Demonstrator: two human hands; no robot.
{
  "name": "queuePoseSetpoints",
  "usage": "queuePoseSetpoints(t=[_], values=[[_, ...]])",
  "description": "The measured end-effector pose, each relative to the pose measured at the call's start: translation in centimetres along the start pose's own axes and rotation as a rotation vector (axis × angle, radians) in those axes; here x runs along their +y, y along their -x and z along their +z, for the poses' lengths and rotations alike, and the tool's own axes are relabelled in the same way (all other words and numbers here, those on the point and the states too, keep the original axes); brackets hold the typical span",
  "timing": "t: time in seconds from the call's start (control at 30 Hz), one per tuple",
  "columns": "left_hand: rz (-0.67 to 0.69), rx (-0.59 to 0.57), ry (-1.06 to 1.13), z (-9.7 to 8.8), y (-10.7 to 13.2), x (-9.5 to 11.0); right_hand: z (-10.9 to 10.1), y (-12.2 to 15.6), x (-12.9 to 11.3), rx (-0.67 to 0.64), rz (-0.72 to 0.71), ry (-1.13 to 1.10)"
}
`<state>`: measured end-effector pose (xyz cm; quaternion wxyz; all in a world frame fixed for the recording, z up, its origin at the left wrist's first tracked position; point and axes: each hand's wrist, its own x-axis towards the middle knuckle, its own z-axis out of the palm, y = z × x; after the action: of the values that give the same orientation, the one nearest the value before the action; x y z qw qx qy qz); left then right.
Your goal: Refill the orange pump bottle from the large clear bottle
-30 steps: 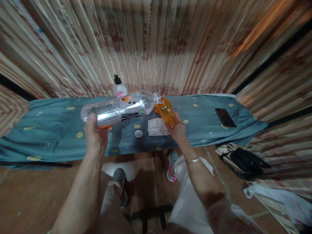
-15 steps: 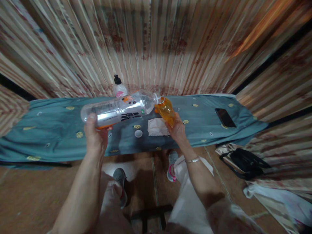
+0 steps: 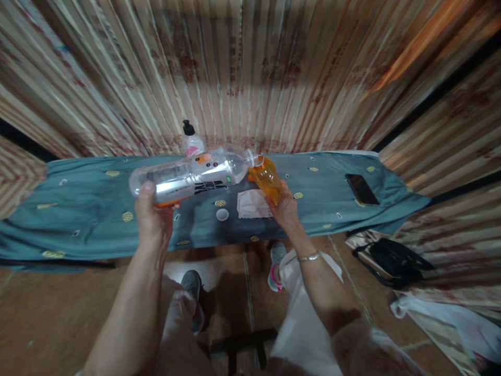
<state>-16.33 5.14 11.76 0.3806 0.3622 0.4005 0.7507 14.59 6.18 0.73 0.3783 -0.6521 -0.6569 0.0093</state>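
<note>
- My left hand (image 3: 154,219) curls round the clear bottle (image 3: 213,175), tipped sideways above the desk (image 3: 94,196).
- My right hand (image 3: 285,209) grips the orange container (image 3: 266,180) at its mouth.
- Seemingly pouring; I'd want steady alignment next.

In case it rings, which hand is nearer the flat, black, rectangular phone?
Right. The right hand is to the left of the phone; the left hand is considerably farther left.

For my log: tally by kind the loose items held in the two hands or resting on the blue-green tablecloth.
Bottles: 2 (silver-labelled bottle in the left hand, black-topped bottle)
Orange see-through item: 1, in the right hand
Small white round piece: 1
Pale folded piece: 1
Phone: 1
Total: 6
</note>
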Motion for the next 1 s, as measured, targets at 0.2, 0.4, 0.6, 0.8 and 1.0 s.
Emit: queuePoseSetpoints(t=[0.2, 0.4, 0.6, 0.8, 1.0], values=[[-0.010, 0.011, 0.031, 0.17, 0.09, 0.15, -0.28, -0.13, -0.02, -0.016, 0.011, -0.002], [-0.015, 0.020, 0.019, 0.18, 0.08, 0.11, -0.38, -0.24, -0.12, -0.017, 0.003, -0.005], [-0.001, -0.006, -0.007, 0.06, 0.07, 0.13, -0.42, -0.15, -0.07, -0.008, -0.019, -0.020], [0.004, -0.002, -0.004, 0.19, 0.12, 0.19, -0.33, -0.15, 0.04, -0.014, -0.033, -0.012], [-0.003, 0.017, 0.001, 0.16, -0.01, 0.07, -0.21, -0.10, -0.02, 0.001, -0.014, -0.003]])
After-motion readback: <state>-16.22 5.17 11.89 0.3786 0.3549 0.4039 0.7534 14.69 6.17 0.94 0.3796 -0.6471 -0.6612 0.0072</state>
